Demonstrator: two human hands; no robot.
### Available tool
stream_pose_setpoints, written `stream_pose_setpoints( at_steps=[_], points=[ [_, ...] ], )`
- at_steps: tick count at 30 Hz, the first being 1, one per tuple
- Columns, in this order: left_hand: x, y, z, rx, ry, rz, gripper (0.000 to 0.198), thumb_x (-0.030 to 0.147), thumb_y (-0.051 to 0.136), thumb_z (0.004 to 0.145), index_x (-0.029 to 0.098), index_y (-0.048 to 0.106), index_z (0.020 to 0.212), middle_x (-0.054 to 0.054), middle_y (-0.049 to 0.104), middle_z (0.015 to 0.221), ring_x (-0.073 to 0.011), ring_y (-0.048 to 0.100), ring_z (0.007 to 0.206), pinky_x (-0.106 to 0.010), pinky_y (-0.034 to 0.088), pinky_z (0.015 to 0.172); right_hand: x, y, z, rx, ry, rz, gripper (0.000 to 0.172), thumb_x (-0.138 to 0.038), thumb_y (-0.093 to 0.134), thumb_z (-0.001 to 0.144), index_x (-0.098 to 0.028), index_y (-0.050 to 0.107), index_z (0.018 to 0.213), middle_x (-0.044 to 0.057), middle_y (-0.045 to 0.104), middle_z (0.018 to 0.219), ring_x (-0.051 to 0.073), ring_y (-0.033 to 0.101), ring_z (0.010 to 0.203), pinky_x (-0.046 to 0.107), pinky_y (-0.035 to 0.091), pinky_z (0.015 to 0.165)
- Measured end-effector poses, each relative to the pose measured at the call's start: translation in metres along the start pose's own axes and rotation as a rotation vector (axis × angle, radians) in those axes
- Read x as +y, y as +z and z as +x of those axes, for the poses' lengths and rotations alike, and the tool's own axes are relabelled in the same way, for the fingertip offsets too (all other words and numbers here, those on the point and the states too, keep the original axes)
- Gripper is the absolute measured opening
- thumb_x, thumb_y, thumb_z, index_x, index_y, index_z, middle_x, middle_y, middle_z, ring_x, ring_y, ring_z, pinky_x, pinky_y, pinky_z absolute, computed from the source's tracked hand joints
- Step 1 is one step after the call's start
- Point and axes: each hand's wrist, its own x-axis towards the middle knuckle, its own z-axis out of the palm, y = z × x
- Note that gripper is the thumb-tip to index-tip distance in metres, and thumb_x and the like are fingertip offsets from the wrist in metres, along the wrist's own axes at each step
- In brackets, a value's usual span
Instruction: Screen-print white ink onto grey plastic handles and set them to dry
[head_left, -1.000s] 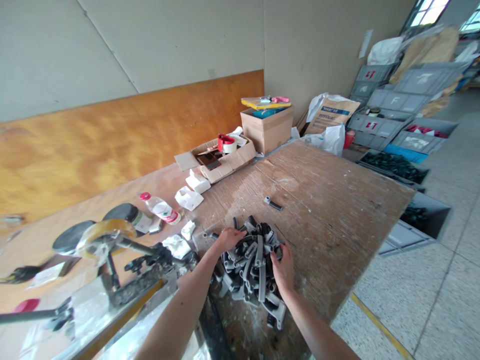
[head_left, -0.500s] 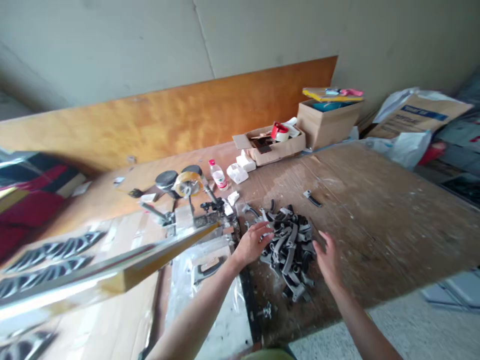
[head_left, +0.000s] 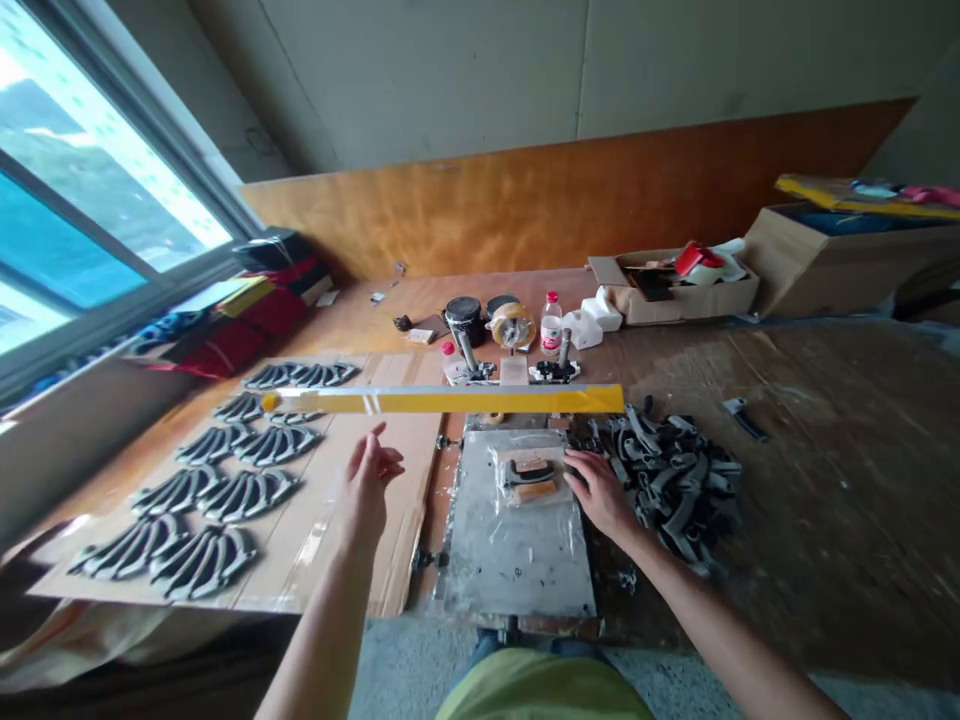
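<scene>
My left hand (head_left: 367, 478) is raised over the near side of a cardboard sheet, its fingers loosely bent and apart, with nothing visible in it. On a grey plate (head_left: 517, 560) wrapped in clear plastic lies a dark curved handle (head_left: 531, 474), between small tan blocks. My right hand (head_left: 600, 492) reaches to the plate's right edge, fingers stretched toward that handle; I cannot tell whether they touch the plastic. Right behind this hand is a heap of loose grey and black handles (head_left: 675, 480). A long yellow-edged bar (head_left: 465, 400) spans the space above the plate's far end.
On the cardboard sheet (head_left: 397, 530), fanned rows of handles (head_left: 206, 560) lie at left. Farther back are a tape roll (head_left: 513, 327), a black jar (head_left: 465, 320), a red-capped bottle (head_left: 551, 325) and an open carton (head_left: 690, 300). One handle (head_left: 745, 418) lies apart at right.
The view has swung left. My left hand has left the heap and is over the cardboard. My right hand has gone from the heap's right side to the plate's edge.
</scene>
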Motion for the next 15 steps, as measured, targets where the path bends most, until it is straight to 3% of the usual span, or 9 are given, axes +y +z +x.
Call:
stream_pose_setpoints(
  at_steps=[4, 8, 10, 12, 14, 15],
  points=[
    [0.041, 0.019, 0.025, -0.118, 0.068, -0.170, 0.042, 0.060, 0.064, 0.074, 0.019, 0.056, 0.081, 0.006, 0.053, 0.050, -0.0079, 0.047, 0.044, -0.020, 0.045, 0.049, -0.033, 0.036, 0.033, -0.261, -0.192, -0.091, 0.044, -0.023, 0.057, 0.091, -0.028, 0.055, 0.135, 0.006, 0.054, 0.141, 0.025, 0.046, 0.132, 0.048, 0.037, 0.111],
    [0.045, 0.031, 0.032, -0.128, 0.078, -0.151, 0.034, 0.051, 0.060, 0.078, 0.018, 0.054, 0.068, 0.004, 0.053, 0.046, -0.0090, 0.048, 0.043, -0.021, 0.045, 0.047, -0.046, 0.059, 0.044, -0.444, -0.281, -0.165, 0.049, -0.032, 0.066, 0.087, -0.030, 0.054, 0.135, 0.005, 0.050, 0.145, 0.026, 0.040, 0.138, 0.053, 0.029, 0.115],
    [0.042, 0.028, 0.028, -0.142, 0.070, -0.136, 0.032, 0.048, 0.059, 0.079, 0.018, 0.057, 0.067, 0.002, 0.055, 0.049, -0.0098, 0.050, 0.046, -0.021, 0.044, 0.048, -0.049, 0.064, 0.043, -0.435, -0.279, -0.200, 0.052, -0.032, 0.070, 0.084, -0.029, 0.057, 0.133, 0.005, 0.053, 0.142, 0.025, 0.045, 0.135, 0.052, 0.030, 0.114],
    [0.037, 0.019, 0.019, -0.190, 0.064, -0.125, 0.032, 0.049, 0.062, 0.078, 0.017, 0.061, 0.072, 0.001, 0.060, 0.055, -0.0113, 0.054, 0.051, -0.022, 0.046, 0.050, -0.051, 0.063, 0.040, -0.339, -0.195, -0.214, 0.040, -0.027, 0.072, 0.080, -0.024, 0.066, 0.120, 0.005, 0.064, 0.129, 0.021, 0.057, 0.123, 0.046, 0.041, 0.107],
    [0.031, 0.004, 0.007, -0.229, 0.041, -0.104, 0.038, 0.054, 0.064, 0.076, 0.017, 0.067, 0.080, -0.001, 0.065, 0.064, -0.0140, 0.058, 0.058, -0.025, 0.048, 0.054, -0.048, 0.053, 0.036, -0.205, -0.039, -0.215, 0.016, -0.023, 0.061, 0.085, -0.014, 0.073, 0.090, 0.006, 0.075, 0.100, 0.015, 0.069, 0.096, 0.034, 0.054, 0.088],
    [0.026, -0.005, 0.000, -0.243, -0.002, -0.079, 0.042, 0.058, 0.065, 0.074, 0.017, 0.068, 0.085, -0.002, 0.068, 0.070, -0.0154, 0.060, 0.061, -0.026, 0.049, 0.055, -0.044, 0.044, 0.035, -0.127, 0.058, -0.202, 0.023, -0.021, 0.053, 0.088, -0.013, 0.071, 0.076, 0.005, 0.077, 0.086, 0.013, 0.070, 0.083, 0.030, 0.057, 0.077]
  ],
)
